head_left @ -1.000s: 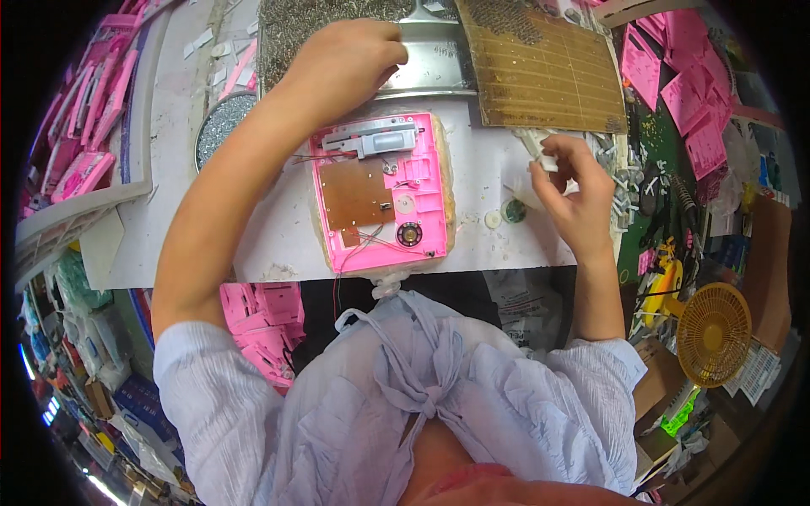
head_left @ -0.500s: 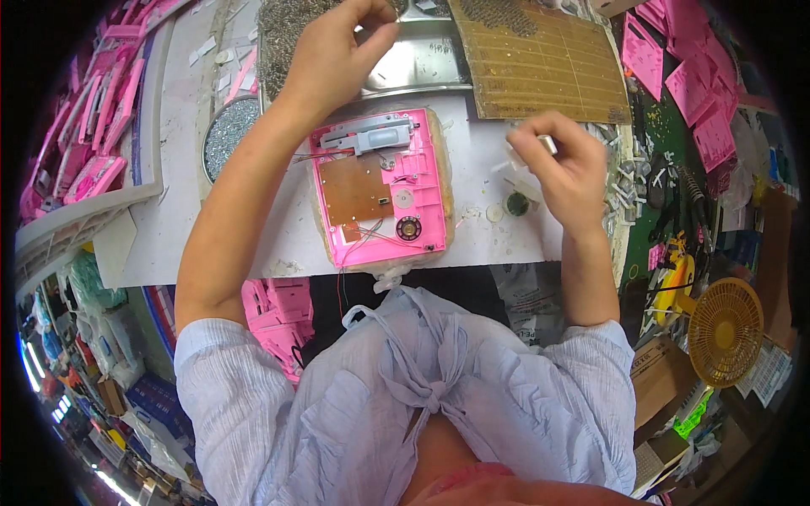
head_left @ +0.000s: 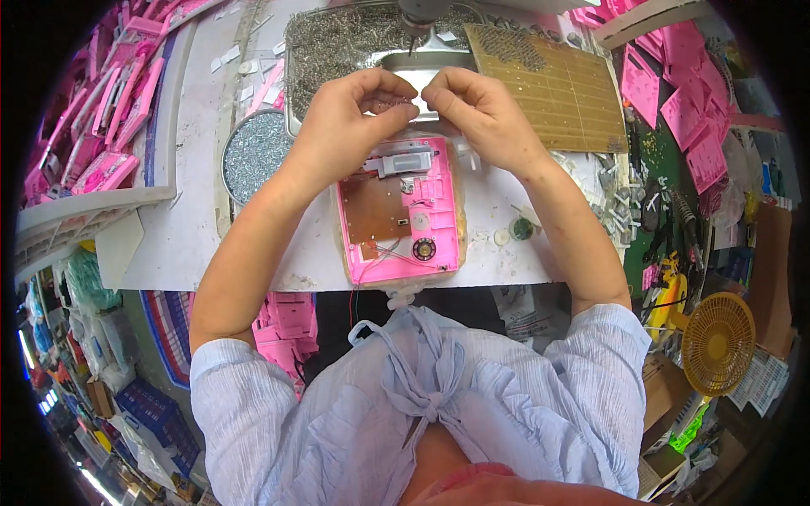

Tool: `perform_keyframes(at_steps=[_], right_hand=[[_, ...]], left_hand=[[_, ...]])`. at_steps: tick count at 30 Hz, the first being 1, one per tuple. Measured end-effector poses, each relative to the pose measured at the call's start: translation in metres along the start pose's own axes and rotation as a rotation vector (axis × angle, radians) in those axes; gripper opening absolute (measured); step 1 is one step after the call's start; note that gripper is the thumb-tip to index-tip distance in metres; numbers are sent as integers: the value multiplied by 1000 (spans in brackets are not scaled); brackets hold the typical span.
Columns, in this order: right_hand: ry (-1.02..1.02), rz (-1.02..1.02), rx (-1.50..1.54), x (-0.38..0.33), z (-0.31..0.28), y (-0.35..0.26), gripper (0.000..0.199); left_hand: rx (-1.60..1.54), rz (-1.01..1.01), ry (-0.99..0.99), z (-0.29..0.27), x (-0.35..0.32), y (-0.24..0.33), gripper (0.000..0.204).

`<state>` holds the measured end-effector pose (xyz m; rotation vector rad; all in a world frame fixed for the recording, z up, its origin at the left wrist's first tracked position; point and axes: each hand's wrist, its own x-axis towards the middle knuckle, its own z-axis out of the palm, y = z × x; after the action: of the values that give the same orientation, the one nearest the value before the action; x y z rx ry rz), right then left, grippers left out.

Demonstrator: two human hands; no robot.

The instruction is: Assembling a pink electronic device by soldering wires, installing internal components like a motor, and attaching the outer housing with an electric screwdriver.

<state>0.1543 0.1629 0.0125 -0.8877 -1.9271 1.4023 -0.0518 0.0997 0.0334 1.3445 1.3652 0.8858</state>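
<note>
My left hand and my right hand hover close together over the near edge of a metal tray. Thumb and fingers of each are pinched together, their tips almost meeting. Whatever they hold is too small to make out. Just below them lies a pink plastic housing on a plastic-wrapped pad. Inside it sit a brown circuit board, a grey mechanism, a small round speaker and thin wires. Beyond my fingertips hangs a dark driver with a thin bit.
Small metal parts fill much of the tray. A round dish of silvery pieces stands left, a brown gridded board at the back right. Pink housings are piled far left. A yellow fan is at the right.
My right hand has moved up and left from beside the housing, where it held a small silvery piece. My left hand has come nearer, toward it. The hanging driver has come into view.
</note>
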Motion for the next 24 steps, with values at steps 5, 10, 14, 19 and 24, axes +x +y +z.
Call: perform_keyframes(at_steps=[5,10,14,19,24], right_hand=[[158,-219,-492,2,3,5,27],[116,51,-303,4,-1,0,37],[-51,193,197,10,7,4,47],[12,80,280,8,9,9,41],[147,-89,-75,5,10,9,28]], left_hand=[[-396,-164,-137,-18,14,-8,29],[-331,-23,-15,-8,21,-9,26],[-324,184,46,5,23,-11,24],[-274,133,52,0,20,-13,25],[-581,-105,-57,-3,17,-12,21]])
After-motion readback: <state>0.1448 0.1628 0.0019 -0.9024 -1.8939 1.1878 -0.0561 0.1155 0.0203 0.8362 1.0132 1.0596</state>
